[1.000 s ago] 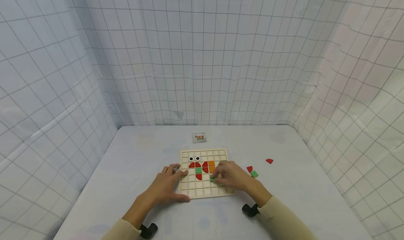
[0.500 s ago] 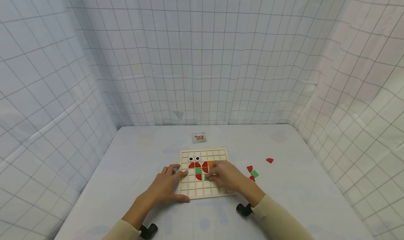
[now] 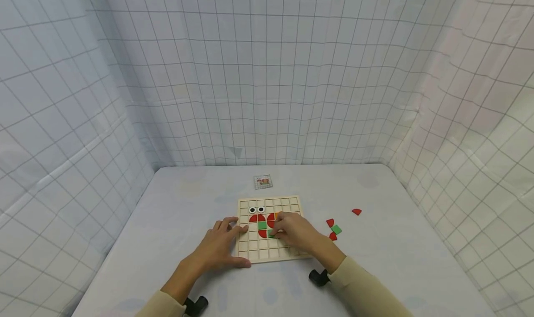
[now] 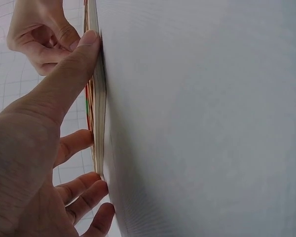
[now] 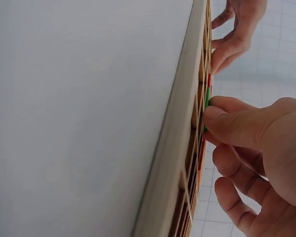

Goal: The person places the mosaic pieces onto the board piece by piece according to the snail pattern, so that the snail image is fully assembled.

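Note:
A light wooden grid board (image 3: pixel 253 244) lies flat on the table. My left hand (image 3: pixel 219 248) rests at its left side with fingers spread, thumb on the front edge and fingertips at the left frame. My right hand (image 3: pixel 298 232) pinches a green square tile (image 3: pixel 270 233) between thumb and index finger, close over a cell right of a red quarter-circle tile (image 3: pixel 262 234). In the right wrist view, the green tile (image 5: pixel 207 97) shows at the fingertips (image 5: pixel 215 113). Another green square (image 3: pixel 262 225), two eye tiles (image 3: pixel 256 210) and an orange tile (image 3: pixel 278 214), partly hidden by the right hand, sit in the grid.
Right of the board lie a loose green square (image 3: pixel 336 230) and red quarter circles, one (image 3: pixel 356 212) farther out. A small picture card (image 3: pixel 263 181) lies behind the board. Gridded white curtains (image 3: pixel 271 99) enclose the table's back and sides.
My right hand has moved left over the board with the green tile, from near the orange tiles to beside the red quarter circle. My left hand has stayed in place.

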`<state>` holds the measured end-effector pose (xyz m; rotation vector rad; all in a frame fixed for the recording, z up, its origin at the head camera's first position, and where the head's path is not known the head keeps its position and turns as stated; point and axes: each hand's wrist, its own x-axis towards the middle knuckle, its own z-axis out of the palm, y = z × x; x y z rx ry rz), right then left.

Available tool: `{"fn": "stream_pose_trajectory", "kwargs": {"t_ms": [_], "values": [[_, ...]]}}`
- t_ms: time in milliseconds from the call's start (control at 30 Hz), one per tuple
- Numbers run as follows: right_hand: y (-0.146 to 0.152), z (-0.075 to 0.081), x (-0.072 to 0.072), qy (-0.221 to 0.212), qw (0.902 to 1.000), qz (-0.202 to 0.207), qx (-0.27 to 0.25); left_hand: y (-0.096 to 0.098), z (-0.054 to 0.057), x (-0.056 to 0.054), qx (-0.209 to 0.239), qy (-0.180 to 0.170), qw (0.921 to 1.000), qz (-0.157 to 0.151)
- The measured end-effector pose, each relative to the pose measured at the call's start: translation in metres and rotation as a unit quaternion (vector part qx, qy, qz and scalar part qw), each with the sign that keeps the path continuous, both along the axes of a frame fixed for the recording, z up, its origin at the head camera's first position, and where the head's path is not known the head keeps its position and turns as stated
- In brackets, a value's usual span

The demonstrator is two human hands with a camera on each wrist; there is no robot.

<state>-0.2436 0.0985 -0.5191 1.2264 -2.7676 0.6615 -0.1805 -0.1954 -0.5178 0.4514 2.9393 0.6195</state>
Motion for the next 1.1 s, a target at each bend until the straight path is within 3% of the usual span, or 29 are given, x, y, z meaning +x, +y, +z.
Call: {"fn": "stream_pose_trajectory", "kwargs": {"t_ms": [700,867,1100], "values": [[0.001,0.001,0.004,0.008,0.9999,-0.008,-0.003,0.001,-0.001,0.000,-0.001,0.006,1.0000,0.002],[0.009,0.002,0.006,0.020,0.9997,-0.014,-0.003,0.002,-0.002,0.001,-0.004,0.004,1.0000,0.008],[0.029,-0.001,0.009,0.002,0.9992,-0.034,-0.018,0.002,-0.003,0.000,-0.004,0.002,1.0000,0.008]]}}
